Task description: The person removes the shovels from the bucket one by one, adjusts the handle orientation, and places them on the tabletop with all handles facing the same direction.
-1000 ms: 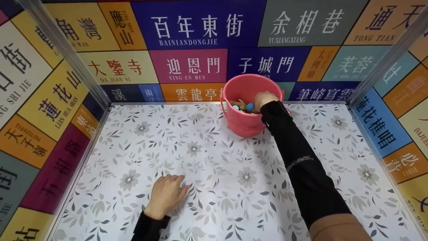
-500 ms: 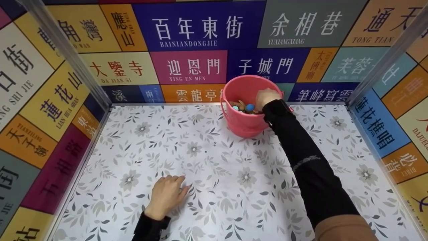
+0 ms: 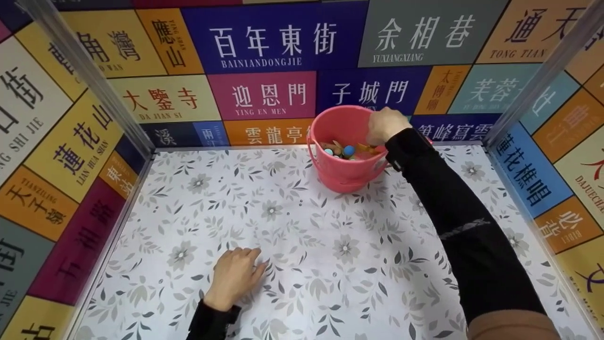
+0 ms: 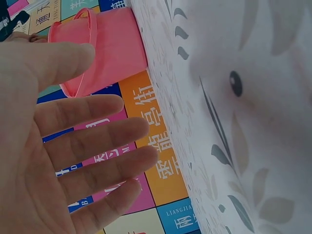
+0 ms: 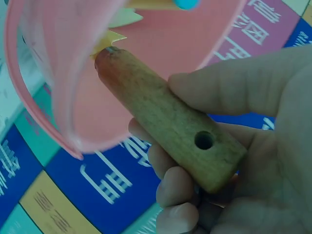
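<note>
A pink bucket (image 3: 351, 175) with a swing handle stands against the back wall, small things inside it. My right hand (image 3: 387, 125) is at its right rim. In the right wrist view, thumb and fingers grip a worn wooden tool handle (image 5: 146, 107) with a hole near its butt. A yellow jagged piece (image 5: 108, 41) shows at the handle's far end, inside the bucket; I cannot tell whether it is the tool's head. My left hand (image 3: 236, 274) is low over the patterned surface with its fingers spread, holding nothing.
A blue round end (image 3: 348, 151) and a pale teal one (image 3: 329, 152) show among the bucket's contents. The floral-patterned surface (image 3: 271, 210) is bounded by walls of coloured panels (image 3: 264, 94) at the back and both sides, with clear strips along the corners.
My right hand has risen from inside the bucket and moved right to its rim. A yellow-orange piece now shows below it in the bucket. The left hand has stayed in place.
</note>
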`<state>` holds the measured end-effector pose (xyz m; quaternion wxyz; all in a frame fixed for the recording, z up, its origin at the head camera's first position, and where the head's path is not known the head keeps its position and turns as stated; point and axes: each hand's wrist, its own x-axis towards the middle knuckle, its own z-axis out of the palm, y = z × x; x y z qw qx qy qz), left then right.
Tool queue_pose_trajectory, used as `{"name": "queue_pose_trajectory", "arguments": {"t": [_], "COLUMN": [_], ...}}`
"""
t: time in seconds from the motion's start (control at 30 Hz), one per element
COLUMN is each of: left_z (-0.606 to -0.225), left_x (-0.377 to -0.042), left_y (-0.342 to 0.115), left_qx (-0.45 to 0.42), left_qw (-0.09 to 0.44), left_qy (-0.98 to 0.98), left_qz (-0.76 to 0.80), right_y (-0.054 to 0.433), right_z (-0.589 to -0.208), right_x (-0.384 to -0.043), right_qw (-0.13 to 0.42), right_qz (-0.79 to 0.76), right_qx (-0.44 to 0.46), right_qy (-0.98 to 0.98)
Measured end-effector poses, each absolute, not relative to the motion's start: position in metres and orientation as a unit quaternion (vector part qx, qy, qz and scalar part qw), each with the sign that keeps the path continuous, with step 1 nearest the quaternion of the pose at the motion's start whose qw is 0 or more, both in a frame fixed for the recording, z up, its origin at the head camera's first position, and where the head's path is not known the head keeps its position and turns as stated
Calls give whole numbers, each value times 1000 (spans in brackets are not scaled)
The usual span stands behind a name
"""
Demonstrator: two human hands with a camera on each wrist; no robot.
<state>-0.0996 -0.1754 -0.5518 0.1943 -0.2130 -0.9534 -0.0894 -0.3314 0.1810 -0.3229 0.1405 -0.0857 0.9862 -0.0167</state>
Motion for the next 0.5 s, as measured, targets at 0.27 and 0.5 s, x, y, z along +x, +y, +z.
{"name": "queue_pose_trajectory", "arguments": {"t": [0.27, 0.5], "left_z": [-550, -551], "left_x": [-100, -99], "left_y": [-175, -175], "left_qx": [-214, -220], "left_qw": [187, 198], "left_qy": [-954, -951], "left_qz": [-95, -95], "right_y": [188, 202], "right_z": [-300, -293], "right_x": [-314, -298], "right_qw": [89, 26], "right_qz": [-13, -12], "right_qx": [-125, -151], "right_qy": [988, 988]}}
